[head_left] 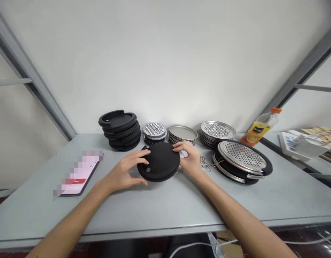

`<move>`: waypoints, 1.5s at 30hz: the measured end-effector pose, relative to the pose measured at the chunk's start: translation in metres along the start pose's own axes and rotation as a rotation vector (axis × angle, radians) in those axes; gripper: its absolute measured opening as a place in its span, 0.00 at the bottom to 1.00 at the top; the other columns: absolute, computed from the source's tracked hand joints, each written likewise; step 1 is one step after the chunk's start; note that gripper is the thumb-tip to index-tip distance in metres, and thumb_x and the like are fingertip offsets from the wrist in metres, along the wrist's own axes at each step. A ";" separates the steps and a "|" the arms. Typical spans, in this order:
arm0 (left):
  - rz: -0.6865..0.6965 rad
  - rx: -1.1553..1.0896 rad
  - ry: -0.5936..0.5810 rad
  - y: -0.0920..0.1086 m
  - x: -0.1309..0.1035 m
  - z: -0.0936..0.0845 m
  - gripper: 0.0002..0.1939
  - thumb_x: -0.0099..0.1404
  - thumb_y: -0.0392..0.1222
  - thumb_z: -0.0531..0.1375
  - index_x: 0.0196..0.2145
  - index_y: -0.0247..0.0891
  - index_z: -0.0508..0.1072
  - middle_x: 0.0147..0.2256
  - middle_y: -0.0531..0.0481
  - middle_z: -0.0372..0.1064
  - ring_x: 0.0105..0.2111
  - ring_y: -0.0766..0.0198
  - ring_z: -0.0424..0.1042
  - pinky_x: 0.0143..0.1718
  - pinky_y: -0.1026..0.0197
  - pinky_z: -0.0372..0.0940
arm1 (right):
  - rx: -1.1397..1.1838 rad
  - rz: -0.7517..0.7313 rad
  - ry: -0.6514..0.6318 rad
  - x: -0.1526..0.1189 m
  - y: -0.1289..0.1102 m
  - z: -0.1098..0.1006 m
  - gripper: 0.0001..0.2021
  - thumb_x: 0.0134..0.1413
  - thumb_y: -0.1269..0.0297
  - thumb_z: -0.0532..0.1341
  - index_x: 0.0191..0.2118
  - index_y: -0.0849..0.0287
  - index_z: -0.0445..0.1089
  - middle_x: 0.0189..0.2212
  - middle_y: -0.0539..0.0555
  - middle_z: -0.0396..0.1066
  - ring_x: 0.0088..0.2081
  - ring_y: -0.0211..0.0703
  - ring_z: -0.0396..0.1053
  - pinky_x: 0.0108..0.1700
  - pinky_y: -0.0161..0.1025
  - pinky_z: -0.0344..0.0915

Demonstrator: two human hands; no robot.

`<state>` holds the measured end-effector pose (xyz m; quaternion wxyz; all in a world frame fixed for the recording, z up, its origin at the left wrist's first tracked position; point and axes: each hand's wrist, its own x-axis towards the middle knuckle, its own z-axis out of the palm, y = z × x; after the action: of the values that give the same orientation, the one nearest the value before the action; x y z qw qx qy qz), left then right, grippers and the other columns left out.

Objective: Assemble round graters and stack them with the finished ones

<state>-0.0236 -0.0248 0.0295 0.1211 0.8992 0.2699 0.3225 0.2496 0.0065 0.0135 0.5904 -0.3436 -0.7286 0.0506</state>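
Note:
A black round plastic plate point(162, 161) is between my two hands over the middle of the table, tilted towards me. My left hand point(129, 168) curves round its left side, fingertips on the face and thumb by the lower edge. At the upper right rim my right hand point(189, 157) pinches the plate, its thumb partly hidden behind it. Behind the plate stand a small stack of round grater discs point(155, 129) and a stack of plain metal rings or discs point(183, 132). Wire clips point(205, 163) lie just right of my right hand.
Black notched plates point(119, 123) are stacked at the back left. Larger grater discs point(217, 130) stand at the back right, before them a black-rimmed slotted grater assembly point(243, 159). A phone point(81, 175) lies left. An orange-capped bottle point(262, 127) leans back right, near a power strip point(294, 145).

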 end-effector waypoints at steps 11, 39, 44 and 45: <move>0.060 0.010 -0.007 0.002 0.003 0.007 0.16 0.66 0.38 0.61 0.51 0.41 0.71 0.51 0.44 0.72 0.53 0.56 0.69 0.59 0.45 0.59 | -0.148 -0.161 -0.088 -0.004 0.004 0.001 0.13 0.43 0.82 0.56 0.31 0.55 0.68 0.33 0.52 0.72 0.38 0.44 0.69 0.41 0.43 0.68; -0.204 -0.336 -0.042 -0.003 -0.011 -0.045 0.09 0.58 0.40 0.64 0.38 0.37 0.77 0.42 0.42 0.76 0.41 0.52 0.75 0.40 0.56 0.69 | -0.212 0.013 -0.438 -0.006 -0.007 -0.003 0.17 0.57 0.59 0.61 0.51 0.57 0.69 0.44 0.56 0.75 0.43 0.46 0.74 0.46 0.41 0.70; -0.148 -0.184 -0.171 0.002 -0.007 -0.033 0.10 0.57 0.42 0.66 0.38 0.38 0.78 0.45 0.42 0.75 0.47 0.51 0.73 0.55 0.48 0.62 | -0.239 -0.036 -0.283 -0.003 -0.012 -0.006 0.11 0.59 0.62 0.59 0.46 0.57 0.71 0.42 0.55 0.77 0.42 0.44 0.74 0.46 0.40 0.70; -0.136 -0.137 -0.194 0.004 -0.005 -0.028 0.11 0.57 0.41 0.66 0.39 0.40 0.78 0.45 0.43 0.75 0.49 0.51 0.71 0.59 0.44 0.55 | -0.232 -0.055 -0.289 -0.003 -0.012 -0.006 0.11 0.59 0.62 0.59 0.46 0.56 0.71 0.41 0.55 0.77 0.42 0.44 0.75 0.45 0.40 0.70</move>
<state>-0.0437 -0.0297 0.0500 0.2293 0.8953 0.2946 0.2429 0.2500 -0.0058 0.0184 0.4371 -0.3784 -0.8160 -0.0009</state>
